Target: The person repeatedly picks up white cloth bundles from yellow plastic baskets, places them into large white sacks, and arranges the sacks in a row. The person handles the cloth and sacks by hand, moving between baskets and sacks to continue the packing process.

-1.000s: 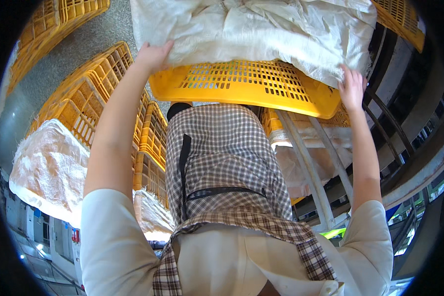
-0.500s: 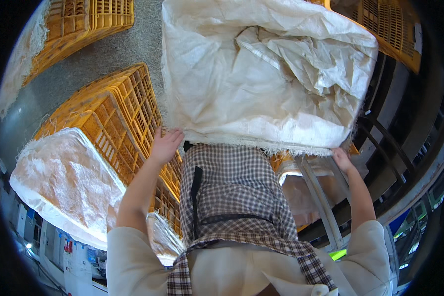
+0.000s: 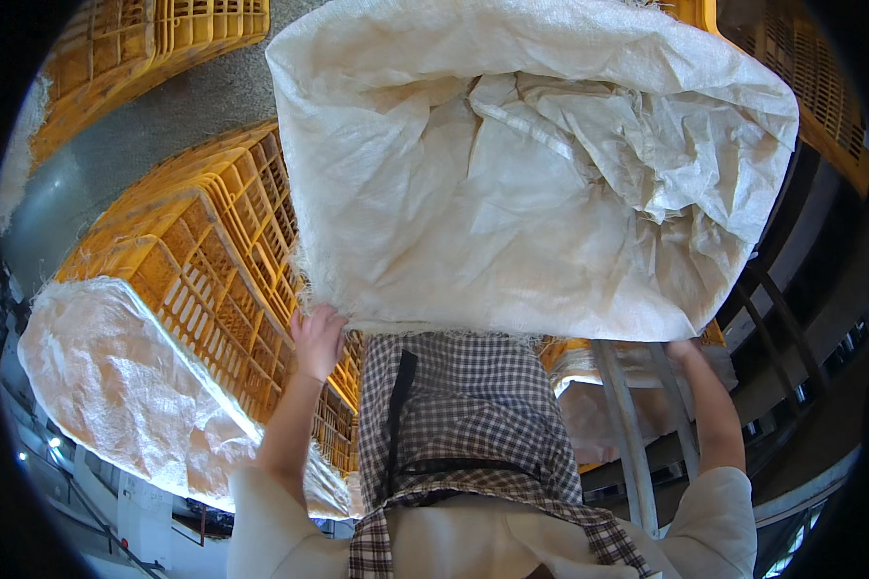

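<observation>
In front of me a large off-white woven plastic sheet lies spread with a sagging, deeply creased middle, frayed along parts of its edge. At its near left corner my left hand has its fingers bent against the fringed edge. Under the near right corner is my right hand, closed at the sheet's edge, its fingertips hidden by the fabric. Whatever bears the sheet is mostly covered; a bit of yellow plastic shows below its near edge.
Yellow slatted crates stand close on my left, with a whitish woven cover over their near end. Another yellow crate is at the far left. Metal bars run beside my right leg. More crates stand far right.
The sheet appears larger and its near edge sits lower in the picture. Both hands have come closer to me with it. My right fingers have slipped from sight under the edge.
</observation>
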`<control>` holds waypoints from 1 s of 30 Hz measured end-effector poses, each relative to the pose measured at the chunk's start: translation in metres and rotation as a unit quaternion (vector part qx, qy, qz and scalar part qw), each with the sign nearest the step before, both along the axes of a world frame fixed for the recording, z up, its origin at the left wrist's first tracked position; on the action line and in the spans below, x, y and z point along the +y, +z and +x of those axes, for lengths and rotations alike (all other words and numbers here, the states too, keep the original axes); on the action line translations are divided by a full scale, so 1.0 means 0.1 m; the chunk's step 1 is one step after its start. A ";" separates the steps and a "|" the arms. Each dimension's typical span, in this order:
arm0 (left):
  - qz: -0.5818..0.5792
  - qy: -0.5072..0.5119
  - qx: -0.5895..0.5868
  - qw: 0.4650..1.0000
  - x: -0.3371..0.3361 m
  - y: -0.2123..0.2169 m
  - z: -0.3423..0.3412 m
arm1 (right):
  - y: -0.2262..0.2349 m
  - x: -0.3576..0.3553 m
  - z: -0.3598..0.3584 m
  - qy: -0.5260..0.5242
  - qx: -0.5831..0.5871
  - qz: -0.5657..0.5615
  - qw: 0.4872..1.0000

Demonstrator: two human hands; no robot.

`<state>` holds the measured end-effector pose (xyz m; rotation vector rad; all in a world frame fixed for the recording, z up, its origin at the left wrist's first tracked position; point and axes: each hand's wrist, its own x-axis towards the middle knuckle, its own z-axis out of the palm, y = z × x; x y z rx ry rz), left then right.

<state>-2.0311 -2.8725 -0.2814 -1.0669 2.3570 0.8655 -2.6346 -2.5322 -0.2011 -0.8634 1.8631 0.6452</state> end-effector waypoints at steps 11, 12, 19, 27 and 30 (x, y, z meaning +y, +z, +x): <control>0.114 -0.037 -0.290 0.950 0.31 -0.79 -0.15 | 0.11 -0.07 -0.12 -0.017 0.010 0.030 0.999; 0.116 -0.124 -0.308 0.936 0.23 -0.85 -0.10 | 0.10 -0.06 -0.15 -0.017 0.016 0.031 0.999; 0.276 0.002 -0.288 0.917 -0.17 -1.64 -0.31 | -0.06 0.13 -0.36 -0.051 0.037 0.026 0.998; 0.297 0.597 -0.017 0.745 -0.68 -1.18 -0.03 | 0.02 0.35 -0.87 -0.433 0.091 -0.166 0.881; -0.104 0.456 0.051 0.883 -0.92 -0.69 -0.46 | 0.45 -0.40 -1.07 -0.013 0.448 -0.187 0.874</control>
